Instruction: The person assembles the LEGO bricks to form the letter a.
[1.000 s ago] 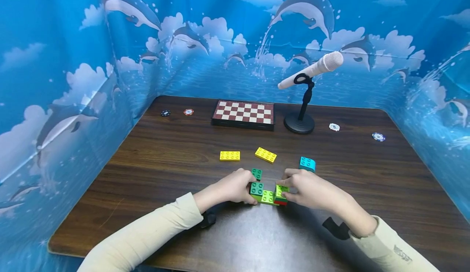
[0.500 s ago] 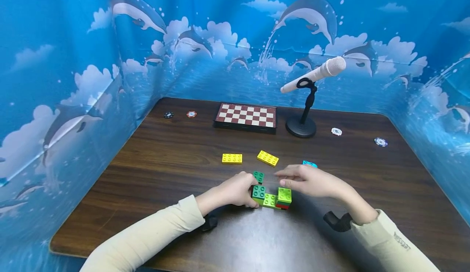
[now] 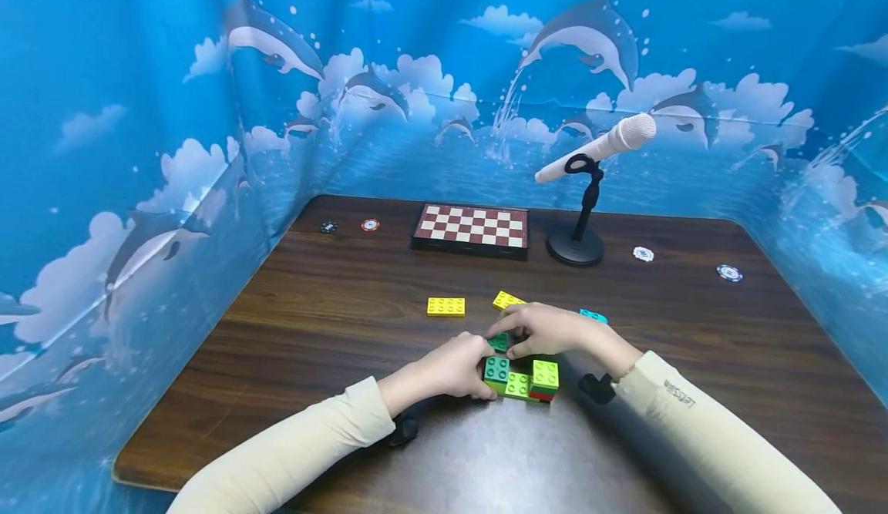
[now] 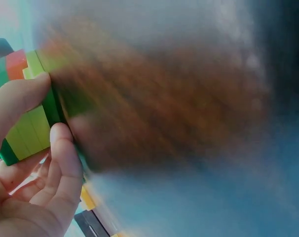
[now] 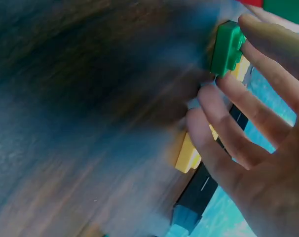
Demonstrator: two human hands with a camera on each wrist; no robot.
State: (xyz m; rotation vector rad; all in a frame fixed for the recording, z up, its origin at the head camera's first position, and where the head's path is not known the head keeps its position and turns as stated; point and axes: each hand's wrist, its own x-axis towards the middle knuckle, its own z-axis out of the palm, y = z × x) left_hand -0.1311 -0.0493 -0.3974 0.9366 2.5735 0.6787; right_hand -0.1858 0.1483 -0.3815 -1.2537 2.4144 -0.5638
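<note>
My left hand [image 3: 454, 367] grips the left end of a low toy-brick build [image 3: 518, 384]. A dark green brick [image 3: 496, 367] tops that end; at the right end a lime brick [image 3: 545, 374] sits over a red layer. The left wrist view has my thumb and fingers on the build's lime side [image 4: 28, 131]. Just behind the build, my right hand [image 3: 544, 327] pinches a small green brick [image 3: 499, 341] between thumb and fingertips. That green brick [image 5: 223, 49] is close over the table in the right wrist view, the remaining fingers spread beside it.
Two yellow bricks, the left one [image 3: 446, 307] whole and the right one [image 3: 508, 300] partly hidden, lie beyond my hands. A turquoise brick [image 3: 593, 316] shows behind my right wrist. Farther back are a checkered board box [image 3: 472, 229], a microphone on a stand [image 3: 577, 248] and several chips [image 3: 643, 254].
My right hand has left the lime brick on the build's right end and moved left and back to the small green brick. My left hand keeps its grip on the build.
</note>
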